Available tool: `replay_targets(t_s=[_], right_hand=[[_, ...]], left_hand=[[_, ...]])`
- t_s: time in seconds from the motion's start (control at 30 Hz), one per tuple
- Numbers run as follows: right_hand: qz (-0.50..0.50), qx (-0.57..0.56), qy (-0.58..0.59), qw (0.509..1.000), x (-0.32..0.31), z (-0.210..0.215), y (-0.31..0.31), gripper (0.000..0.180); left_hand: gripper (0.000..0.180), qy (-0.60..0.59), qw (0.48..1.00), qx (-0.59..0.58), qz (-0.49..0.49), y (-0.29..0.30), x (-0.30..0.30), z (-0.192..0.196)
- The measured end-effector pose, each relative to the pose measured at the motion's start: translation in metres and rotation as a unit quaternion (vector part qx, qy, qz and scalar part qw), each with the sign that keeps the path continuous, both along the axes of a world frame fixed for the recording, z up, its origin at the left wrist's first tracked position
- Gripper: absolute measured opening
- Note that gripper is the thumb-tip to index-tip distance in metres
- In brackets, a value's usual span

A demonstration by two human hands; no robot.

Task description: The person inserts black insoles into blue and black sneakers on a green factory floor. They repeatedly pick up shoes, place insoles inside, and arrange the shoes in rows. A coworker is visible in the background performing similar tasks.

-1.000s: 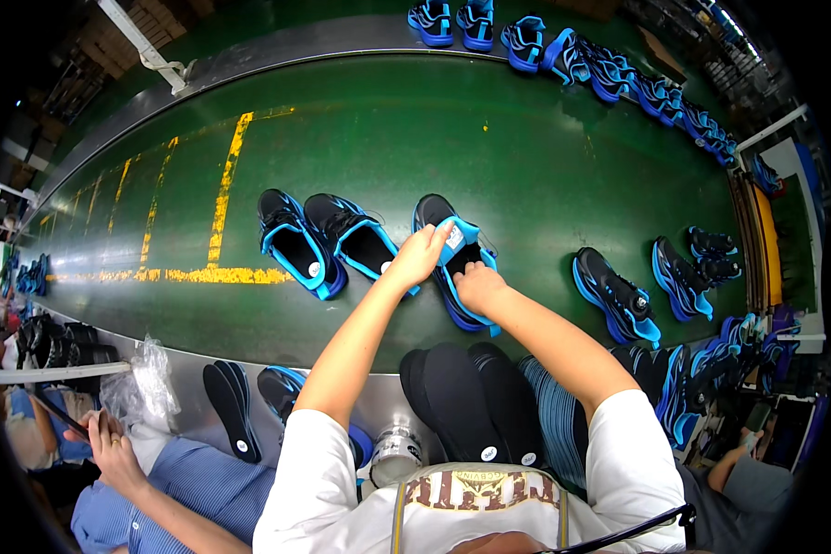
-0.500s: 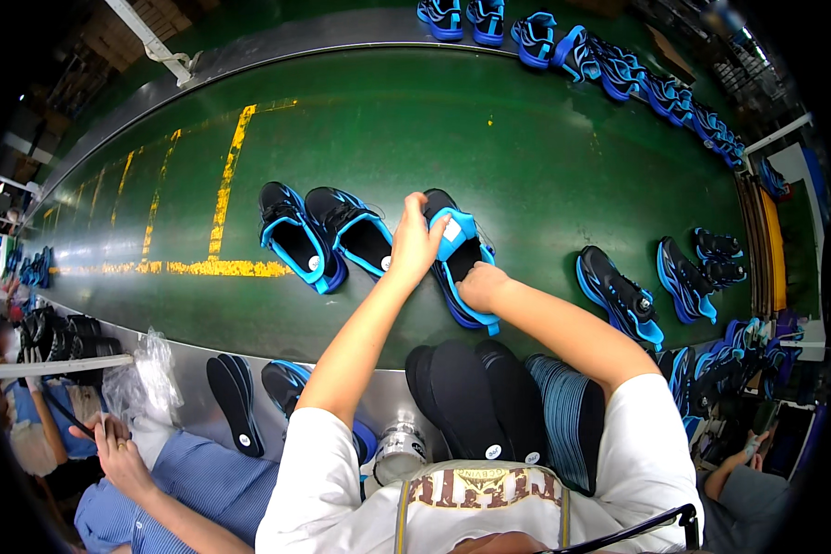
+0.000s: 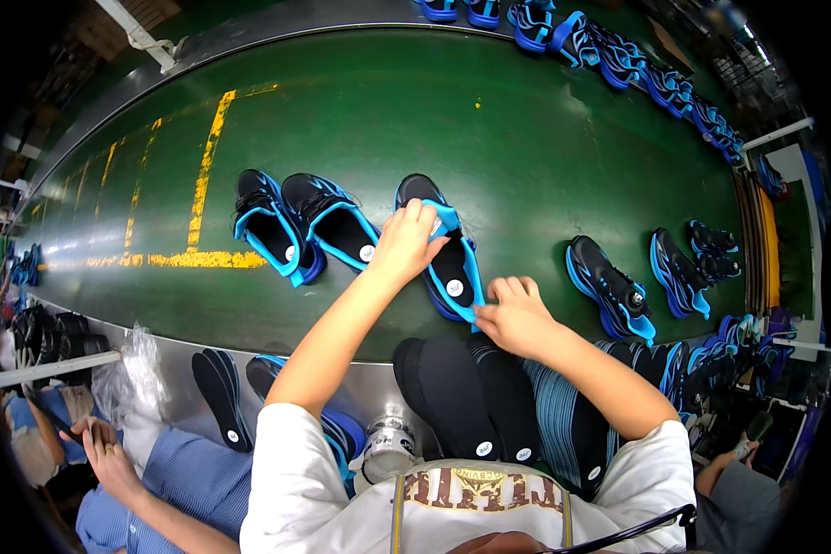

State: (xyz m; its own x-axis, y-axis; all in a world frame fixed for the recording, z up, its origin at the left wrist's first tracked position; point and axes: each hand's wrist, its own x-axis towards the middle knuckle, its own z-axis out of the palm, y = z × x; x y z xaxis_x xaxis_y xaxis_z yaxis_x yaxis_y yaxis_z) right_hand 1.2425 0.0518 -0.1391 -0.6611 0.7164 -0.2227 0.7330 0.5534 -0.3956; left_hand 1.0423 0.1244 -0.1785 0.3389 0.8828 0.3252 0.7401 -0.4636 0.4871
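A black and blue shoe (image 3: 448,254) lies on the green conveyor belt (image 3: 489,129) in front of me, opening up, a black insole with a small white round sticker inside. My left hand (image 3: 404,242) grips the shoe's tongue and upper edge near its middle. My right hand (image 3: 515,314) pinches the heel end of the shoe at its near rim. Two more shoes of the same kind (image 3: 268,226) (image 3: 334,222) lie side by side just left of it.
Further shoes (image 3: 609,286) (image 3: 679,272) lie on the belt to the right, and a row (image 3: 609,51) runs along the far edge. Stacked black insoles (image 3: 466,392) sit by my lap, others (image 3: 220,397) at left. A metal can (image 3: 388,448) stands near. Another person's hand (image 3: 106,452) is lower left.
The shoe has been drawn slightly nearer to me. My right hand slid from the shoe's side down to its heel end; my left hand stayed on the tongue.
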Motion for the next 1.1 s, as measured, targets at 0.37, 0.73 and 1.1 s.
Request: replay_targets(t_s=[0.37,0.73,1.1], right_hand=[[0.004,0.069,-0.034,0.997,0.006,0.0,-0.018,0.036],[-0.185,0.002,0.141,0.973,0.082,0.098,-0.091,0.039],[-0.322,-0.025,0.065,0.944,0.072,0.015,-0.245,0.04]], left_hand=[[0.014,0.019,1.0,-0.004,0.023,0.003,-0.002,0.003],[0.015,-0.107,0.977,-0.168,0.075,0.025,-0.042,0.043],[0.009,-0.729,0.557,-0.395,0.045,-0.004,0.003,0.081]])
